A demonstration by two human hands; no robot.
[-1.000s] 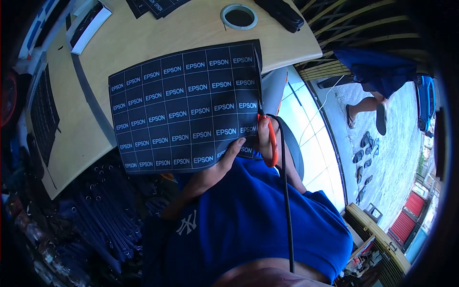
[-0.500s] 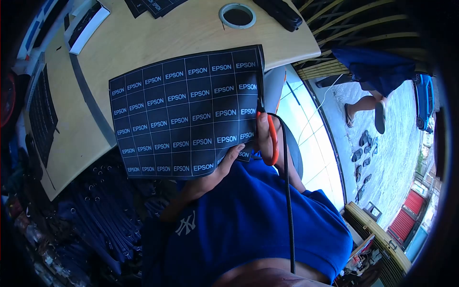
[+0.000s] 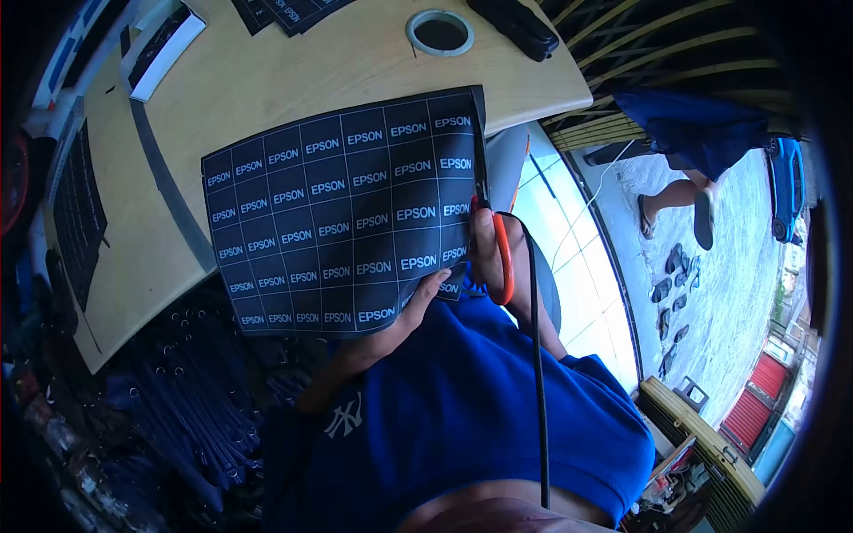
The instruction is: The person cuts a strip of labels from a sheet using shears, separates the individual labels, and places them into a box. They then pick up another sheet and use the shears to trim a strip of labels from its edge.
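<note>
A black sheet printed with a white grid and repeated EPSON lettering (image 3: 338, 213) is held up in front of my body. My left hand (image 3: 404, 320) grips its lower edge, thumb on the printed face and the other fingers hidden behind. Orange-handled scissors (image 3: 506, 266) are in my right hand (image 3: 485, 249), at the sheet's right side. The blades point up along that edge, partly hidden by the sheet. A thin dark strip runs beside the blades at the sheet's upper right corner. A small EPSON piece shows below the sheet, between my hands.
The wooden table (image 3: 293, 71) carries a tape roll (image 3: 440, 33), a black case (image 3: 515, 28), a white-edged box (image 3: 166, 55) and more black printed sheets (image 3: 80, 213). Dark straps (image 3: 187, 400) hang below. A person's leg (image 3: 671, 200) and several sandals are at right.
The scissors and my right hand have shifted slightly left and up along the sheet's right edge. The sheet has tilted a little; my left hand keeps its hold.
</note>
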